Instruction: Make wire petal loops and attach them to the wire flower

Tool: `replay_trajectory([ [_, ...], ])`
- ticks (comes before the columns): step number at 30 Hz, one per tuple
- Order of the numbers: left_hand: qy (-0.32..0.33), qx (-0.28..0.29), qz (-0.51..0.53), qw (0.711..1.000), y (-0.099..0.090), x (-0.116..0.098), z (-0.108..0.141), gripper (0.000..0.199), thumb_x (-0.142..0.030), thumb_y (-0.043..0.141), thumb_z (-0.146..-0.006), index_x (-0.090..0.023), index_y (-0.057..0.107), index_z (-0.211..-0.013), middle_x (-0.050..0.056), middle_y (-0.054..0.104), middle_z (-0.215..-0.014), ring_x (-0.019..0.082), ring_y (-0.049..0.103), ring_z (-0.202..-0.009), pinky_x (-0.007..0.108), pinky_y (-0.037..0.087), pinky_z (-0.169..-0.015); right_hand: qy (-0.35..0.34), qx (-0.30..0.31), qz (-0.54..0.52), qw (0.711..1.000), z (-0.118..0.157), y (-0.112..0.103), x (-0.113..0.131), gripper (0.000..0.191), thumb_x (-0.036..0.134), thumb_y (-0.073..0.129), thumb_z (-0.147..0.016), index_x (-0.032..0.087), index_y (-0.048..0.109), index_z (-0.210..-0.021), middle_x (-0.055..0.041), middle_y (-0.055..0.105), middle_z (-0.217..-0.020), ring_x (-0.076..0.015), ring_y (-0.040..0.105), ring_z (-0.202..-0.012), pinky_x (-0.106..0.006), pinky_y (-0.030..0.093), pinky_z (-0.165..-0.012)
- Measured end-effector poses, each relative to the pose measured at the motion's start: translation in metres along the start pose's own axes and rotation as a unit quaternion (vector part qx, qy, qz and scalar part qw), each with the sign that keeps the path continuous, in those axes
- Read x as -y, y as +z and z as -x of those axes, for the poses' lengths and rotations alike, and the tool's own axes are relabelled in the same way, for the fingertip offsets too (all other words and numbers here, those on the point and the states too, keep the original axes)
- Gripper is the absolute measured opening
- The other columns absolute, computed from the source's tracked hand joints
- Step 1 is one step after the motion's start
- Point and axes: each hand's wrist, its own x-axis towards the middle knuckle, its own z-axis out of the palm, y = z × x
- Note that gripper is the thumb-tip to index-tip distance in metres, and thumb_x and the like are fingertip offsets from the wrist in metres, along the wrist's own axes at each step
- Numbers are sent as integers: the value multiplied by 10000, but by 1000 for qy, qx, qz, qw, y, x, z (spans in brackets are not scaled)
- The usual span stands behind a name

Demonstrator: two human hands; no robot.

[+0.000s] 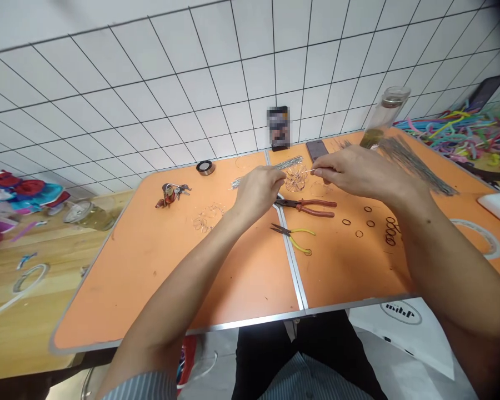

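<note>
Hands: left hand point(261, 186) and right hand point(354, 171) work near each other over the counter point(241, 278), not touching; each has thumb and fingers pinched together, the left at the near edge of a looped wire piece, the right on the end of a thin pale strand point(307, 171).
Bunch of small metal items point(174, 194): well to the left of the left hand, perhaps keys.
Tape roll point(205, 167): left of the left hand and a little beyond it.
Loose wire loops point(208, 218): just left of the left wrist, lying flat; likely springy and quick to tangle.
Straight wires point(289, 162): behind the left hand, showing on both sides of it.
Looped wire piece point(295, 179): between the hands; it looks very light, springy and easily bent out of shape, so a pinch at the gathered middle should be safer than squeezing the open loops.
Thin strand: leads from that piece to the right fingertips; probably slim enough to slip, best gripped close to its end.
Yellow-handled pliers point(302, 231) and red-handled pliers point(316, 208): nearer the body than the fingertips, between the hands.
Dark rings point(390, 232): below the right hand, beside the forearm.
Long wire bundle point(423, 169): right of the right hand, likely stiffer.
</note>
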Motion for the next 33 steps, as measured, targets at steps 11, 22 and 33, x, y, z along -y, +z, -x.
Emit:
replay_trajectory([
  [11, -250, 29, 300, 920, -15, 30, 43, 147, -254, 906, -782, -163, 803, -730, 75, 754, -697, 117, 588, -536, 243, 467, -520, 61, -61, -79, 993, 16, 24, 16, 263, 327, 596, -1062, 230, 839, -1092, -65, 812, -1055, -247, 735, -1024, -346, 489, -892],
  [22, -321, 19, 443, 837, -12, 26, 60, 211, -175, 955, -834, -105, 769, -906, 28, 769, -719, 68, 642, -516, 170, 507, -498, 200, -17, -386, 900, 11, 60, 28, 133, 236, 773, -1053, 150, 740, -957, -40, 696, -710, -65, 612, -557, -162, 512, -551],
  [33, -294, 33, 459, 838, 3, 20, 75, 327, -242, 979, -772, -133, 720, -938, 27, 777, -773, 144, 789, -636, 206, 611, -595, 206, 39, -692, 691, 10, 92, 27, 375, 300, 1017, -807, 165, 696, -947, -20, 686, -803, -90, 686, -719, -172, 620, -646],
])
